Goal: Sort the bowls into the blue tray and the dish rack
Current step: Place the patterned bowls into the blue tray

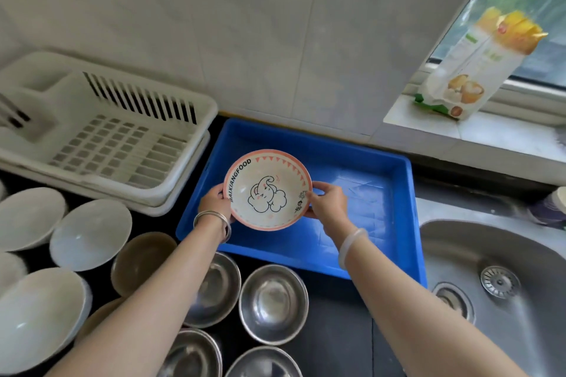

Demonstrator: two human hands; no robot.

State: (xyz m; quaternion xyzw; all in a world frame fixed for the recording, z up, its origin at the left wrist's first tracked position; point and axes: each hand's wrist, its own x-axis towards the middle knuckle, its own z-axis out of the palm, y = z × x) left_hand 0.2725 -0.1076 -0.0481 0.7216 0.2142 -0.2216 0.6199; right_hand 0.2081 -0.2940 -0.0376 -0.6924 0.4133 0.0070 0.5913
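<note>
Sorting barely begun — blue tray (361, 168) and dish rack (183, 107) hold nothing yet.
Left hand (214, 200) and right hand (326, 203) pinch the patterned bowl's (268, 190) rim over the tray; white bowls (90, 234) and steel bowls (272, 303) wait on the worktop (340, 343).

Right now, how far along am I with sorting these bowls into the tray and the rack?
Barely started. Done: nothing visible; no bowl sits in the dish rack, none lies in the blue tray. In hand: the left hand and right hand hold the pink-rimmed elephant bowl over the tray. Left: the white bowls, a brown bowl and the steel bowls wait on the counter.
</note>
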